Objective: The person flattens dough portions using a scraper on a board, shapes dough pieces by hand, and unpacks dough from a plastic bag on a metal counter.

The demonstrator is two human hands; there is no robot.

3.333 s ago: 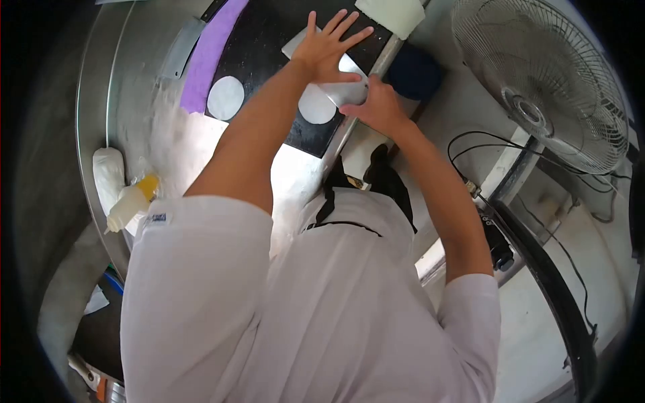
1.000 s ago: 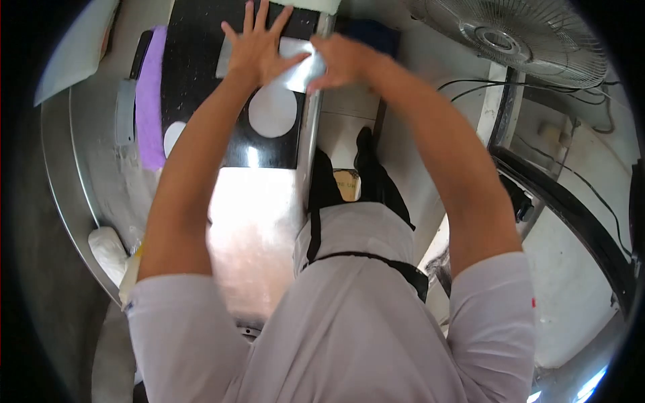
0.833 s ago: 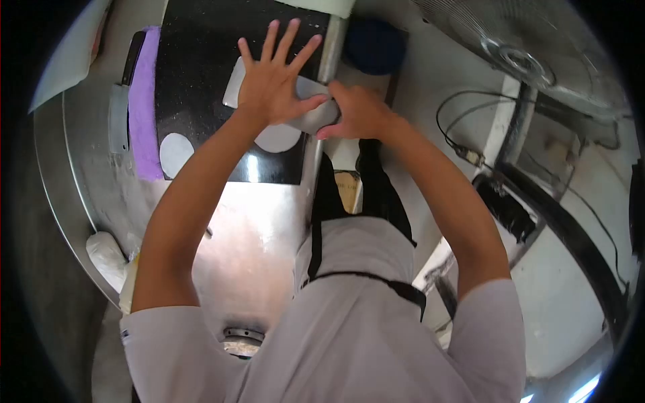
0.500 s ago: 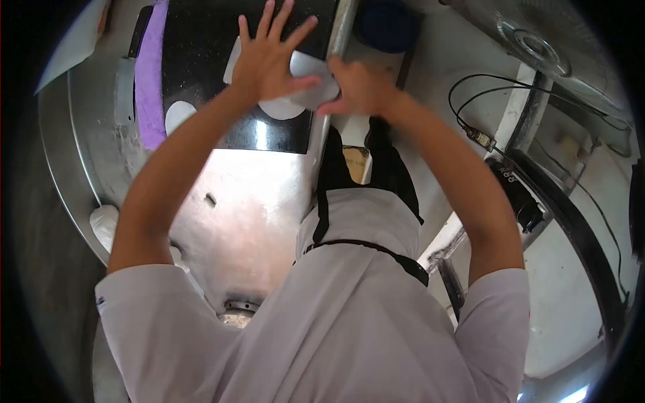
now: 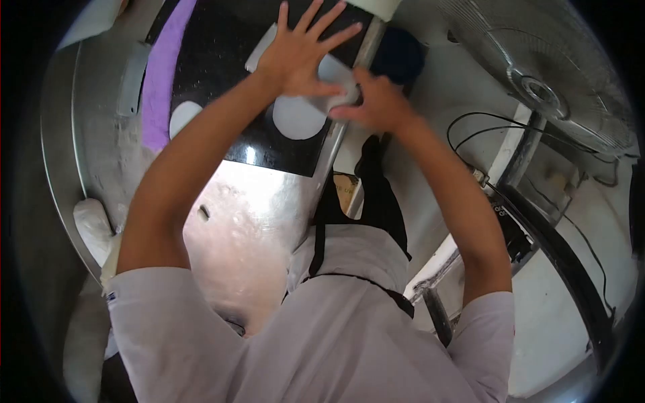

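Note:
My left hand (image 5: 295, 62) lies palm down over a black work surface (image 5: 222, 67), fingers spread wide. Under it a pale, flat sheet (image 5: 334, 70) sticks out toward my right hand, and a white edge (image 5: 262, 48) shows on its other side. Whether these are one piece is hidden. My right hand (image 5: 379, 101) has its thumb and curled fingers closed around the near end of the pale sheet, at the surface's right edge. A white flat round (image 5: 299, 119), like dough, lies just below my hands. Another white round (image 5: 185, 117) lies farther left.
A purple cloth (image 5: 161, 80) borders the black surface, with a cleaver (image 5: 132, 80) beside it. Nearer me is a shiny metal counter (image 5: 235, 221). On the right stand a large fan (image 5: 537, 87), cables and a black frame bar (image 5: 557, 242). A dark blue tub (image 5: 398, 55) sits beyond.
The camera view has shifted, so both hands and the surface appear farther right. My left hand stays spread, and my right hand keeps hold of the sheet's end. More of the nearer white round shows.

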